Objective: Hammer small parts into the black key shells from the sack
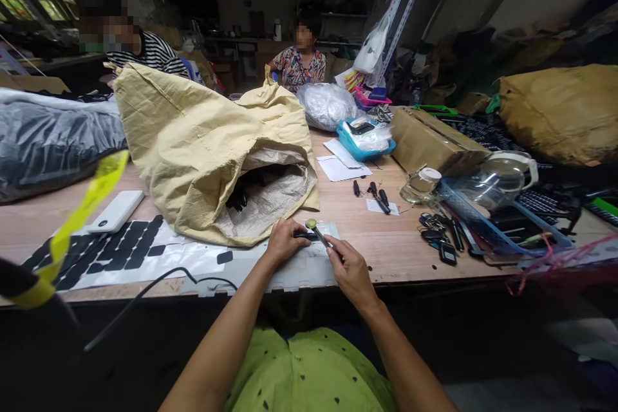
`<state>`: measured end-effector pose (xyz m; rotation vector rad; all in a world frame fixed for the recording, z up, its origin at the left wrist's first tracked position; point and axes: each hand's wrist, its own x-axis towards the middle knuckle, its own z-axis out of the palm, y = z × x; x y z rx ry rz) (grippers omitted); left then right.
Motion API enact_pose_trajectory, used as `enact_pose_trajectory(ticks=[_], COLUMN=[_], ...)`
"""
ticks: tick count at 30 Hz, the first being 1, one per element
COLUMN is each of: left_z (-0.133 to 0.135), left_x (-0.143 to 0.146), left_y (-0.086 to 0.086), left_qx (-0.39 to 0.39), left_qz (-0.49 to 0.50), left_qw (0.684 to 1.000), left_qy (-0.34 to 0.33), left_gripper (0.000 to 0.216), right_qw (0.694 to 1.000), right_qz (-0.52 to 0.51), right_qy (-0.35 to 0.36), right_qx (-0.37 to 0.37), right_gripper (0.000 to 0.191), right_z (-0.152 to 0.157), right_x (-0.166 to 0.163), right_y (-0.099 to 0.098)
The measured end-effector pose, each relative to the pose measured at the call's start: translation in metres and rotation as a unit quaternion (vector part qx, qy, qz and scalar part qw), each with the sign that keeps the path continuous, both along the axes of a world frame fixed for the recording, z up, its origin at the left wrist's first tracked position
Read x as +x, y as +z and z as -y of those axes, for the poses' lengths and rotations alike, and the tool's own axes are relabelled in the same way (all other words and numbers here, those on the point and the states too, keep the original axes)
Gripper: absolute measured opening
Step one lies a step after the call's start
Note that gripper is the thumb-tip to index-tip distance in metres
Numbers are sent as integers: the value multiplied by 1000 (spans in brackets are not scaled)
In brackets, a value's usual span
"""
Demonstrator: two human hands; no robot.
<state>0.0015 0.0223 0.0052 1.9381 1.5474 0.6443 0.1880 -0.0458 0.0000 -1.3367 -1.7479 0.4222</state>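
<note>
My right hand [348, 270] is wrapped round the dark handle of a small mallet [311, 224], whose round head is yellow-green. The head is close above a slim black piece [315, 237] on the table; whether they touch I cannot tell. On the left, my left hand [284, 241] presses its fingers on the end of that same piece. Under both hands lies a greyish flat sheet [302, 273] at the table's front edge. Just beyond my left hand, a beige sack [193, 141] lies with its mouth towards me, black items inside.
Left lie a white power bank [118, 210] and a sheet of black stickers [140, 241]. To the right are black screwdriver-like pieces [379, 196], keys [437, 232], a glass jar [420, 185], a blue basket [512, 232] and a cardboard box [434, 141]. Two people sit across the table.
</note>
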Motion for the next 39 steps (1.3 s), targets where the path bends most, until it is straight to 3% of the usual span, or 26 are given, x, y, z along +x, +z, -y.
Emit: enact_pose_trajectory(ticks=[10, 17, 25, 29, 34, 39], left_z=[-1, 0, 1, 3, -2, 14], left_x=[2, 2, 2, 2, 2, -9], left_y=[-3, 2, 2, 2, 0, 12], left_qx=[7, 3, 14, 14, 3, -36], left_qz=[1, 11, 1, -8, -15, 136], left_qw=[1000, 1000, 1000, 1000, 1000, 990], left_qy=[19, 21, 24, 23, 10, -14], left_gripper=[15, 16, 14, 18, 15, 16], right_qw=[1000, 1000, 999, 986, 944, 924], right_qz=[8, -14, 5, 93, 249, 307], right_qy=[14, -7, -46, -138, -217, -226], right_qx=[-25, -22, -24, 0, -3, 22], right_gripper=[32, 33, 34, 34, 32, 32], right_z=[5, 5, -1, -25, -45, -43], right_x=[-7, -2, 10, 27, 42, 41], right_y=[-5, 3, -10, -10, -20, -27])
